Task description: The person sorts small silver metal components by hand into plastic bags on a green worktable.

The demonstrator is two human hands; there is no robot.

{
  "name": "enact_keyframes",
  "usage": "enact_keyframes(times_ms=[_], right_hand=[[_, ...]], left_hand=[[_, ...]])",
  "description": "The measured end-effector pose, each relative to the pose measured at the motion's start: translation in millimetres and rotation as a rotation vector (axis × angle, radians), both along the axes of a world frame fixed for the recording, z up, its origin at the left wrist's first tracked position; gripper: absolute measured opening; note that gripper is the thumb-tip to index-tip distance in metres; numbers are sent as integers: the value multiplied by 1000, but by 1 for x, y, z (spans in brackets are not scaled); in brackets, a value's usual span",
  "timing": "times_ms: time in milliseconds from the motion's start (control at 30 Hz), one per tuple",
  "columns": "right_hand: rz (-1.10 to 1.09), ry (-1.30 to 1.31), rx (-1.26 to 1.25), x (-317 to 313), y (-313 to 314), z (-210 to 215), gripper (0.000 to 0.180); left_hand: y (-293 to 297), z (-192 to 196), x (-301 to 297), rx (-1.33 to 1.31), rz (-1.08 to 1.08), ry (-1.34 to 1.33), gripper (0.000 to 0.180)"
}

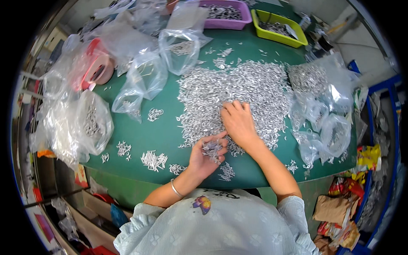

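Observation:
A wide heap of small silvery metal pieces, many of them hook- or ring-shaped, covers the middle of the green table. My left hand is turned palm up at the heap's near edge, with its fingers curled round a handful of small metal pieces. My right hand rests palm down on the heap, fingers bent into it; what lies under the fingertips is hidden. Just below my left hand is a little pile of thin metal pieces. Another small pile of pin-like pieces sits to the left.
Clear plastic bags with metal parts crowd the left side, around a pink container. More filled bags stand on the right. A purple bin and a yellow-green bin hold parts at the back. Drawers are lower left.

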State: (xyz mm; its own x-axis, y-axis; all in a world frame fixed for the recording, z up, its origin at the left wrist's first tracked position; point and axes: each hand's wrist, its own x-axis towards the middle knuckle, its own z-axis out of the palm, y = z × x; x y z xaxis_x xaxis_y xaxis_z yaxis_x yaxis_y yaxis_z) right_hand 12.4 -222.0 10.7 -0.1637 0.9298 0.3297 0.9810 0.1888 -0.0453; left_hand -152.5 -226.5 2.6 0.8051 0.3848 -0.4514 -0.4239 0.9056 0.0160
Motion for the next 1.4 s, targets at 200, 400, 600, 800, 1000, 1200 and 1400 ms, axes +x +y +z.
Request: enact_keyframes(times_ms=[200,400,600,800,1000,1200,1400], right_hand=[[-14,191,102,3,-6,0,14],[-112,577,22,17,-26,16,18],[-317,661,27,76,-63,30,16],[-666,389,18,159,-133,33,11],[-757,67,-66,169,-141,27,11],[-275,555,-54,92,-63,56,10],[-17,474,106,57,54,20,20]], left_hand=[[-4,14,7,-6,86,154,31],[-3,-1,0,15,21,-105,29],[-8,2,7,6,37,32,29],[-8,4,4,-20,16,70,33],[-8,-6,5,34,1,58,34],[-4,4,2,95,34,141,36],[0,10,5,165,43,173,44]])
